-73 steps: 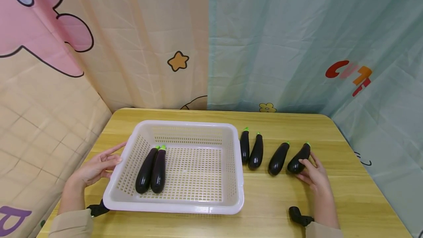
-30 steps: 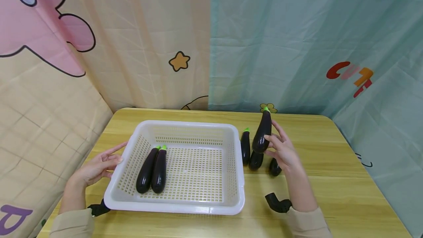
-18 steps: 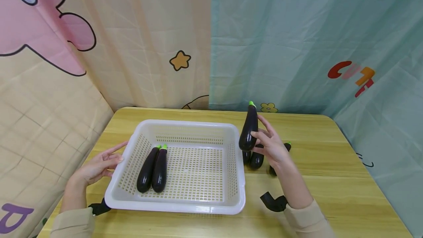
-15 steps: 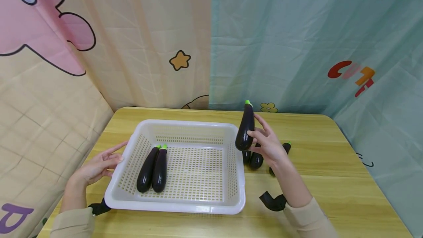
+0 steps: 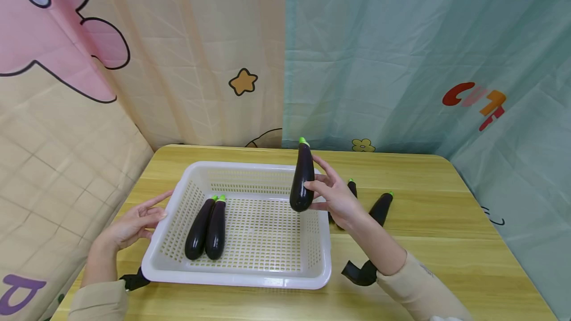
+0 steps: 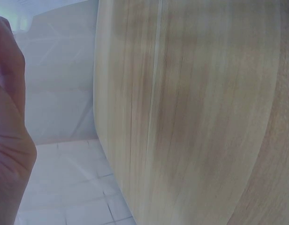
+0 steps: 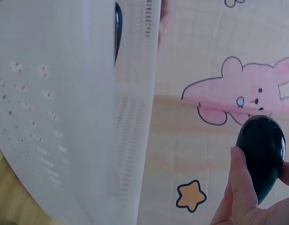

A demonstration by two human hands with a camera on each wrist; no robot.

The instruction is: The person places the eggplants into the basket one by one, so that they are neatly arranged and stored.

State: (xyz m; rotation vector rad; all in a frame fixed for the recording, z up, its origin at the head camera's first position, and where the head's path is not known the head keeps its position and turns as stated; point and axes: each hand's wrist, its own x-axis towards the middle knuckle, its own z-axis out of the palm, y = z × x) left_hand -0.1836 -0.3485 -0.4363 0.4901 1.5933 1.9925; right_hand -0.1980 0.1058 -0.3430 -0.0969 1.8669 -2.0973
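The right hand [image 5: 334, 194] pinches an eggplant [image 5: 302, 180] between its thumb and fingers, green end up. It holds it up over the far right corner of the white basket [image 5: 236, 280]. The left hand [image 5: 134, 224] has its fingers spread, and their tips touch the basket's left edge.

The right hand and arm get in the way. Behind them, to the right of the basket, bits of other eggplants peek out. One shows its green end [image 5: 352, 188], and another eggplant [image 5: 381, 208] leans toward the far right corner of the worktop [image 5: 446, 261]. I can't see all of them. A black piece [image 5: 360, 273] sits by the right wrist, near the worktop's front edge. A cloth wall [image 5: 200, 53] hangs past the far edge, with an orange star [image 5: 243, 81] on it.

The right wrist view shows a gap between the held eggplant and the basket, and the face of the pink cartoon animal [image 7: 243, 93]. The left wrist view shows lots of worktop wood and the side of the left hand.

Inside the basket, two eggplants [image 5: 216, 229] lie side by side, touching, in the left half. Their green ends point to its far edge.
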